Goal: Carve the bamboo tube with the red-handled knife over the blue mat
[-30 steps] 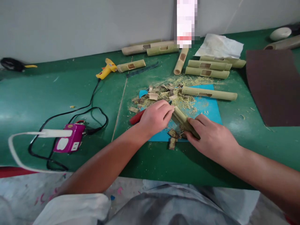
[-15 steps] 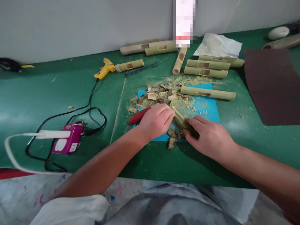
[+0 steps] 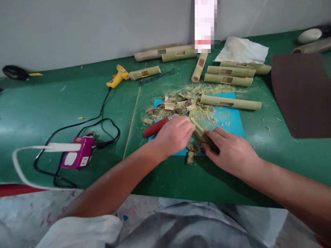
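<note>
My right hand [image 3: 230, 146] is wrapped round a green bamboo tube [image 3: 199, 131] that slants over the blue sheet [image 3: 236, 119]. Close to the tube's far end is my left hand [image 3: 176, 134], its fingers curled together; what they pinch, if anything, is hidden. A red-handled tool [image 3: 155, 128] lies beside and partly behind my left hand. Bamboo chips and shavings [image 3: 178, 105] are heaped beyond my hands. Another bamboo tube [image 3: 243, 104] with a cut slot rests across the blue sheet's far part. A few dark chips [image 3: 190, 157] lie between my hands.
Several slotted bamboo tubes [image 3: 227, 80] lie toward the wall, near a white tissue [image 3: 241, 50]. At the left are a yellow glue gun [image 3: 119, 76] and a purple power adapter [image 3: 77, 152] with cables. A brown sheet [image 3: 300, 96] covers part of the right side.
My left hand has shifted slightly to the right and nearer me, and more of the red-handled tool shows. My right hand still holds the tube. The camera view has shifted slightly.
</note>
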Demonstrator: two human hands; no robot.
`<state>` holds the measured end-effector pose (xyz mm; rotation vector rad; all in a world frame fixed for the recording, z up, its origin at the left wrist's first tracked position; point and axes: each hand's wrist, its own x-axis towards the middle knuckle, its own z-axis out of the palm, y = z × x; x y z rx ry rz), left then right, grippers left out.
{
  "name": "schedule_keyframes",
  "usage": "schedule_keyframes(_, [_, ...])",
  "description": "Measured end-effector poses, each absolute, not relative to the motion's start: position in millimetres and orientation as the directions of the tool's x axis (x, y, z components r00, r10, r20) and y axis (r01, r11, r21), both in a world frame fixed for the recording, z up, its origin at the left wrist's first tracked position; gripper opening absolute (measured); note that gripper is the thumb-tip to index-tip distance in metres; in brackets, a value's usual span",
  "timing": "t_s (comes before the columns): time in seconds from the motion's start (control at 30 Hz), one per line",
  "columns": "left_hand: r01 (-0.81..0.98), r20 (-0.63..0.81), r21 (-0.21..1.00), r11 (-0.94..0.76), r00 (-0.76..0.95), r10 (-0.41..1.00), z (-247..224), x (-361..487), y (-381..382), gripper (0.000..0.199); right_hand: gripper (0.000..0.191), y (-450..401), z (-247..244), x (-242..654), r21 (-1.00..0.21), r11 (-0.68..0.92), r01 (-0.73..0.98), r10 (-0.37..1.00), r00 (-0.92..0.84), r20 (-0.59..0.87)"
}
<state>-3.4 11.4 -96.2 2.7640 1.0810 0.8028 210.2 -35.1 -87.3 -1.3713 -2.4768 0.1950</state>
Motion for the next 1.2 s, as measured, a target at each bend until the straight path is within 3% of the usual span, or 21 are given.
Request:
schedule_keyframes(0.53, [0.567, 0.369, 0.271, -0.778, 0.685, 0.628, -92.8, -1.6, 8.0, 0.024, 0.022, -34.8, -85.5, 210.4, -0.241, 0.531, 0.812, 0.847, -0.501, 0.178])
schedule_keyframes(1.2, [0.604, 0.409, 0.279, -0.746, 0.628, 0.662, -94.6, -0.1, 6.4, 0.026, 0.02, -34.8, -86.4, 211.3, -0.247, 0.547, 0.8, 0.836, -0.507, 0.211])
